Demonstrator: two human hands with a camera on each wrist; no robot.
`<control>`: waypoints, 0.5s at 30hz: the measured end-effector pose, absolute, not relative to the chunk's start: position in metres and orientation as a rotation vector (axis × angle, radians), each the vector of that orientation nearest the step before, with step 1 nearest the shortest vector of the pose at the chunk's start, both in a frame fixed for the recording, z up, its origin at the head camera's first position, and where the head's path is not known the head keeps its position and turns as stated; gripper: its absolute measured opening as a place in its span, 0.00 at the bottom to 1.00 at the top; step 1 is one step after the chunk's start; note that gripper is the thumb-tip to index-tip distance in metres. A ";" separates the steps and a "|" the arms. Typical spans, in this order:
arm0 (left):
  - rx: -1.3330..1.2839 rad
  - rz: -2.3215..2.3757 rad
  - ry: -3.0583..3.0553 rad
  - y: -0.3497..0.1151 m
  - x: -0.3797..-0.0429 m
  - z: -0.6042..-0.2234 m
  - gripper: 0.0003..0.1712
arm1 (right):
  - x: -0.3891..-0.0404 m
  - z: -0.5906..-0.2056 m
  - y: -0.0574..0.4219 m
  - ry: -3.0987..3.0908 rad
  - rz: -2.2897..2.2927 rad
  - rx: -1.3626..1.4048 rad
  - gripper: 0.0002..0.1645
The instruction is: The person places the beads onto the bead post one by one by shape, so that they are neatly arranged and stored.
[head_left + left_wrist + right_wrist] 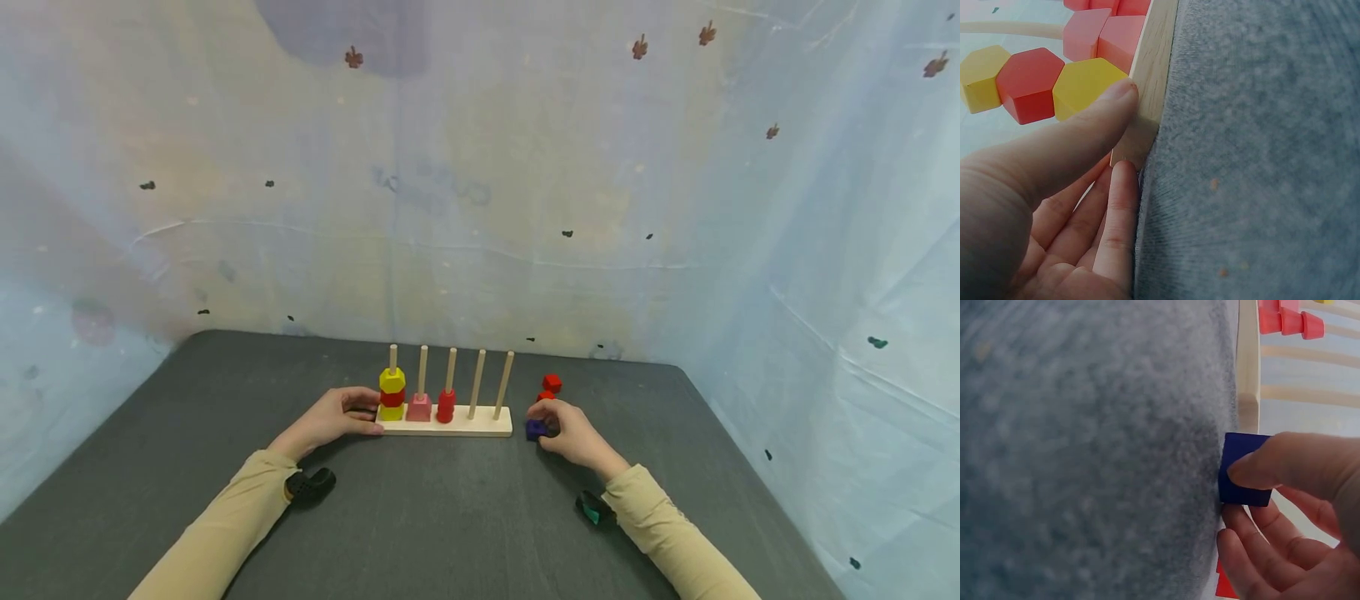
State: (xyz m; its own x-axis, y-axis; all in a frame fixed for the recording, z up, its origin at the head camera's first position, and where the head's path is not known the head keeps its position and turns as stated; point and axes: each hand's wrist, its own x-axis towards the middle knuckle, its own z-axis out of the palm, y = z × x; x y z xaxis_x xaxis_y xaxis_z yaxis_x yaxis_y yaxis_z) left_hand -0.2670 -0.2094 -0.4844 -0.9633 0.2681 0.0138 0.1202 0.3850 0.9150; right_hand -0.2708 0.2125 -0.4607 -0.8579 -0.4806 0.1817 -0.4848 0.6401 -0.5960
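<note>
A wooden peg board (480, 427) with several upright pegs lies on the dark table. My left hand (333, 418) grips its left end, the thumb (1107, 109) along the edge of the base. Closest to that hand, the first peg carries a yellow, a red (1032, 87) and another yellow block (1085, 84). On the second peg sits a pink block (419, 408), and red pieces (446, 406) are stacked on the third. Just right of the board, my right hand (573, 433) pinches a dark blue block (1241, 481) between thumb and fingers, low over the table.
Two red blocks (552, 383) lie behind the right hand, the nearer one partly hidden by it. The two rightmost pegs (504, 385) are bare. A pale patterned sheet (465, 167) hangs behind the grey table (420, 517) and along its sides.
</note>
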 end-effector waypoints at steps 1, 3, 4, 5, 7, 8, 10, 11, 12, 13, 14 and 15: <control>0.350 1.631 2.502 -0.209 -0.267 -0.484 0.36 | -0.271 -0.461 0.213 -2.838 1.035 0.824 0.23; 0.355 1.620 2.509 -0.209 -0.267 -0.484 0.36 | -0.271 -0.461 0.213 -2.839 1.032 0.798 0.22; 0.360 1.617 2.510 -0.209 -0.267 -0.484 0.37 | -0.271 -0.461 0.213 -2.840 1.035 0.789 0.21; 0.367 1.615 2.509 -0.209 -0.267 -0.483 0.37 | -0.271 -0.460 0.213 -2.839 1.034 0.781 0.21; 0.365 1.615 2.503 -0.209 -0.267 -0.483 0.37 | -0.270 -0.459 0.214 -2.837 1.043 0.773 0.20; 0.365 1.615 2.500 -0.210 -0.267 -0.483 0.37 | -0.270 -0.458 0.215 -2.833 1.049 0.771 0.20; 0.380 1.609 2.497 -0.209 -0.266 -0.482 0.37 | -0.270 -0.455 0.217 -2.820 1.046 0.768 0.20; 0.380 1.609 2.495 -0.209 -0.266 -0.482 0.37 | -0.269 -0.452 0.218 -2.812 1.044 0.765 0.20; 0.371 1.611 2.495 -0.209 -0.266 -0.482 0.37 | -0.269 -0.449 0.218 -2.803 1.048 0.763 0.20; 0.377 1.609 2.495 -0.210 -0.265 -0.482 0.37 | -0.269 -0.446 0.219 -2.793 1.059 0.762 0.20; 0.383 1.609 2.494 -0.210 -0.265 -0.482 0.37 | -0.268 -0.442 0.220 -2.781 1.072 0.762 0.20; 0.392 1.605 2.496 -0.210 -0.265 -0.482 0.37 | -0.268 -0.437 0.220 -2.770 1.084 0.762 0.20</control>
State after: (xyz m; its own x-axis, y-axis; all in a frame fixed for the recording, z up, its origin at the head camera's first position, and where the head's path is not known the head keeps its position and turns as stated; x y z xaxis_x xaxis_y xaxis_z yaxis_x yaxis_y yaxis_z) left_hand -0.2648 -0.2100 -0.4821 -0.9549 0.2965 0.0167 0.1381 0.3937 0.9088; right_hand -0.2682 0.2200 -0.4372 -0.8745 -0.4220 0.2391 -0.4722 0.6279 -0.6187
